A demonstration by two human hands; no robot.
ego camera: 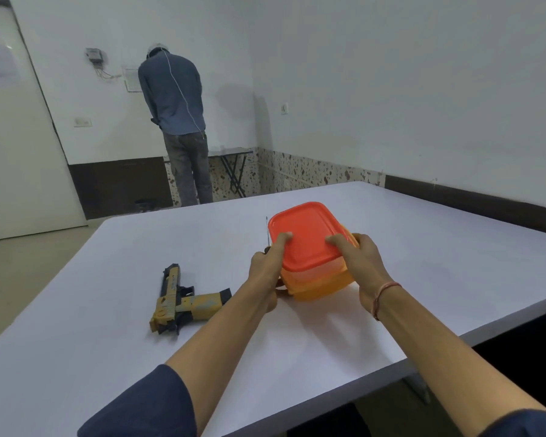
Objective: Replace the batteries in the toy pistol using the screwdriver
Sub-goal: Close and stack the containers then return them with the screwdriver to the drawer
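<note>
- Two-handed hold on the orange box [319, 288]: left hand [265, 268] and right hand [361, 258] curled round its sides, thumbs on the red lid [309, 225].
- Likely step: opening it; next, prying the lid up.
- Inside: too cloudy to tell.
- Toy pistol [183, 299] flat on the table [423, 247], left of the box; screwdriver [267, 230] just behind the left hand.

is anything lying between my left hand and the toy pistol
Nothing visible: only white table lies between the left hand and the toy pistol. That hand, though, grips the orange lidded container together with the right hand.
</note>
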